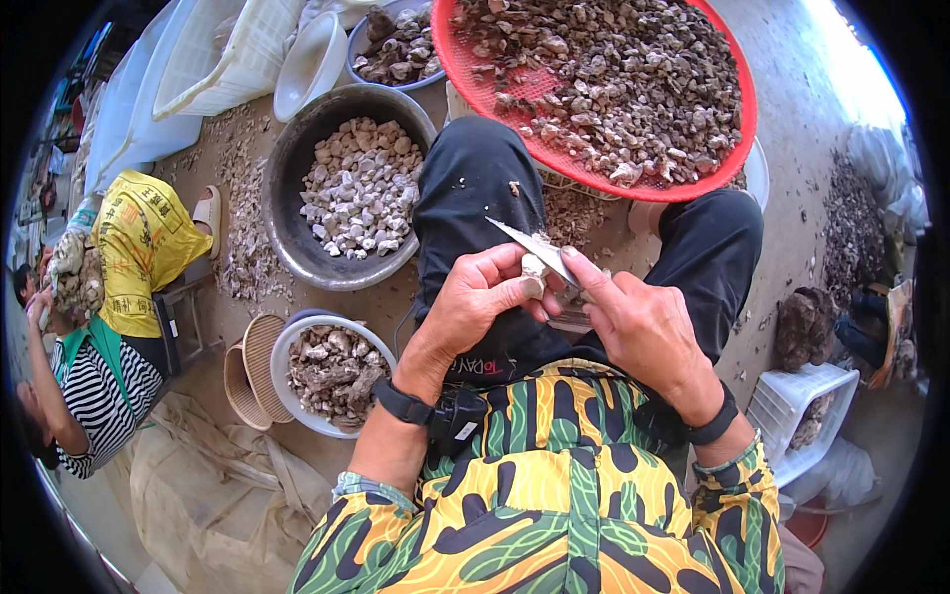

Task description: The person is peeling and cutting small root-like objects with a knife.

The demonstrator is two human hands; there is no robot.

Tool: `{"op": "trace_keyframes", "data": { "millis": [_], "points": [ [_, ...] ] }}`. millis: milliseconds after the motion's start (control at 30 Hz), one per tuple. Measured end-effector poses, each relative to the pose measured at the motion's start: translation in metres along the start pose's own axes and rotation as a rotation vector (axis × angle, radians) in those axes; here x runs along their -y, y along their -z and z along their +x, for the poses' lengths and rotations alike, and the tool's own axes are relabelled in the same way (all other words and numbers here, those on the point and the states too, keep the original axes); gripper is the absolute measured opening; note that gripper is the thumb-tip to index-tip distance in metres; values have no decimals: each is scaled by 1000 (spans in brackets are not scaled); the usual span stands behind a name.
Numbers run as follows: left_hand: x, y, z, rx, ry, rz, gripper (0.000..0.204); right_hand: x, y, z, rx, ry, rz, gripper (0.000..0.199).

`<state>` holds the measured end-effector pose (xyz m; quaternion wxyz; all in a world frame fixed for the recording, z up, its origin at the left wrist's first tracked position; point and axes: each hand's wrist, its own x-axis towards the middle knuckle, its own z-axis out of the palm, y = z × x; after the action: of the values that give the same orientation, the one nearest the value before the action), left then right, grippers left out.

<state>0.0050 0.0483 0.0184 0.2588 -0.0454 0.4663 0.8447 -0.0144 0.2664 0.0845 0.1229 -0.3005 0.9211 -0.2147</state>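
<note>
Above my lap, my left hand (469, 309) pinches a small whitish lump (533, 276) between thumb and fingers. My right hand (638, 325) grips a knife (524, 240), its pointed blade angled up to the left and lying against the lump. The fingers hide the knife's handle. A few pale shavings cling near the blade and on my dark trousers (477, 183). Left of my knee sits a dark basin (280, 233) of pale, cleaned-looking lumps. A white bowl (280, 368) of rough brown lumps stands close to my left forearm.
A red sieve (749, 99) heaped with brown lumps lies beyond my knees. Behind the dark basin are a blue-rimmed bowl (352, 64), a white tub (309, 69) and white crates (213, 69). A person in a yellow apron (139, 252) sits at left. A white basket (804, 411) stands at right.
</note>
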Motion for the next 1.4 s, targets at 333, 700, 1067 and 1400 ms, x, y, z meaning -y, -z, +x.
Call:
{"op": "trace_keyframes", "data": {
  "millis": [333, 700, 1067, 1400],
  "points": [
    [-3, -1, -1, -8, -53, -114, 30, -22, 7, -12, 87, 75, 122, 64],
    [-1, 0, -2, 27, 11, -21, 31, -12, 5, 3, 134, -5, 125, 61],
    [1, 5, -2, 19, -76, -391, 34, -27, 3, -16, 61, 120, 239, 66],
    [7, 11, -1, 13, -103, -335, 28, -20, 7, -14, 35, 117, 142, 66]
  ]
}}
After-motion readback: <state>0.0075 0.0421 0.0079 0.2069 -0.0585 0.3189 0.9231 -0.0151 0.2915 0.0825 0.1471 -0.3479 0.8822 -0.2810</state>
